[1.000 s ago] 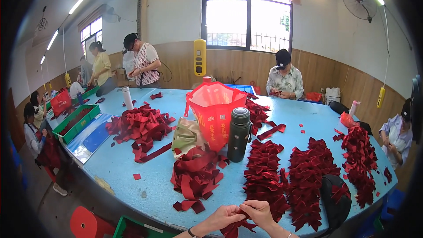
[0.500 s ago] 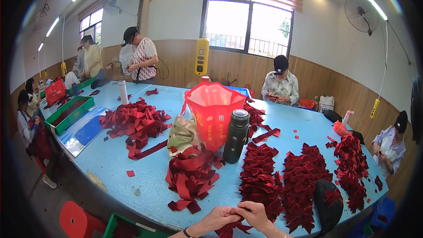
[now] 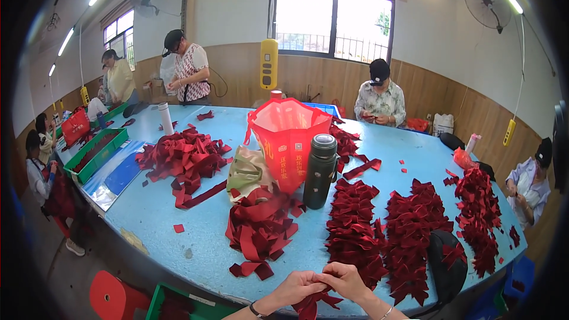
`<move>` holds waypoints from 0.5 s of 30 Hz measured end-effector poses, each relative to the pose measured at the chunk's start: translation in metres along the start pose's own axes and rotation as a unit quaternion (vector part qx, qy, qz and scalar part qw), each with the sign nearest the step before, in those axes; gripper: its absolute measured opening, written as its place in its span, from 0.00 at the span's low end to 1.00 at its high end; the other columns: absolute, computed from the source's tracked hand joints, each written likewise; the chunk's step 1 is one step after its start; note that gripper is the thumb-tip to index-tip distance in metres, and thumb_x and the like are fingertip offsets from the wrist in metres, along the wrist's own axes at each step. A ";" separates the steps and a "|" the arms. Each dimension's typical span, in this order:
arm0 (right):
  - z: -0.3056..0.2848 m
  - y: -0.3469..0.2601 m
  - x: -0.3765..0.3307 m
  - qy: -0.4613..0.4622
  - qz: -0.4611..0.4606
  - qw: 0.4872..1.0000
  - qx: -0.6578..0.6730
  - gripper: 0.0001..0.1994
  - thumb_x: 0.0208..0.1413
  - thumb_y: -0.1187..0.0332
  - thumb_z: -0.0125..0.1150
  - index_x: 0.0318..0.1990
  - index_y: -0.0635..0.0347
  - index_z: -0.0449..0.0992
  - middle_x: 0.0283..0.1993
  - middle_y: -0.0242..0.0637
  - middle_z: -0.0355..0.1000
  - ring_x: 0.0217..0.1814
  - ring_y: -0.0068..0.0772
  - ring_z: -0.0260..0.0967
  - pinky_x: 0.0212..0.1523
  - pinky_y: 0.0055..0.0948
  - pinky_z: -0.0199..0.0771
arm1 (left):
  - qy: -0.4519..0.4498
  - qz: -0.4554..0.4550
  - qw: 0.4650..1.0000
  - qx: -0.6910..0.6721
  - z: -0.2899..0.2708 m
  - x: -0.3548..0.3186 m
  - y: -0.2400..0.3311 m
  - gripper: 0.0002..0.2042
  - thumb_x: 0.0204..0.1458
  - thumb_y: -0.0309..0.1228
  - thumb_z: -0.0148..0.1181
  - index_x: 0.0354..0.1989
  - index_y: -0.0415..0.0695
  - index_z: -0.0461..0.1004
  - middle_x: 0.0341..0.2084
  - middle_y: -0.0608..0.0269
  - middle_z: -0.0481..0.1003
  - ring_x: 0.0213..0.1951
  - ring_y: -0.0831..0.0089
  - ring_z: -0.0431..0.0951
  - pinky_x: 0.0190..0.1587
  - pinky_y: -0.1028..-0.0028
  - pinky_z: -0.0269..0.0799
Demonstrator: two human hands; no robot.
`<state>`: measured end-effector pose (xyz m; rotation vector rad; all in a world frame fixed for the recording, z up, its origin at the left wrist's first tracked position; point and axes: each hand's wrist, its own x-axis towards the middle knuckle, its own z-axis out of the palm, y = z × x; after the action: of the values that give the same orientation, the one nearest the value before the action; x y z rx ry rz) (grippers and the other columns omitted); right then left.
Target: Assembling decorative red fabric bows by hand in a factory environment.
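From the head camera: pinching dark red ribbon (image 3: 315, 304) over the table's (image 3: 160, 237) near edge, with left hand (image 3: 296, 288) and right hand (image 3: 345, 280) closed narrowly on it, nearly fingertip to fingertip; facing a heap of loose ribbon (image 3: 261, 231) and, toward the right edge, rows of red bows (image 3: 355, 231); with a dark green bottle (image 3: 320, 172) beside a red bag (image 3: 290, 124), farther in from the near edge.

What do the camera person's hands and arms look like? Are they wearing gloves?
No gloves! The left hand and right hand are bare, and no sleeves show. There's a dark band around the left wrist and a thin silvery bangle around the right one.
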<state>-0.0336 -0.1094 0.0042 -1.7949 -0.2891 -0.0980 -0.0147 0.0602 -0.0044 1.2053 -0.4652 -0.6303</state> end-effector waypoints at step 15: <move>-0.030 0.012 0.013 0.152 0.077 0.965 0.201 0.08 0.56 0.71 0.56 0.39 0.66 0.70 0.27 0.32 0.69 0.24 0.17 0.65 0.27 0.16 0.67 | 0.215 -0.008 0.976 0.018 -0.007 0.025 0.001 0.08 0.54 0.26 0.56 0.38 0.34 0.72 0.29 0.65 0.76 0.30 0.85 0.73 0.33 0.84 0.70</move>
<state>-0.0150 -0.1394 0.0031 -1.3685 0.0518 -0.1891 0.0081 0.0487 -0.0058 1.3369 -0.1015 -0.3585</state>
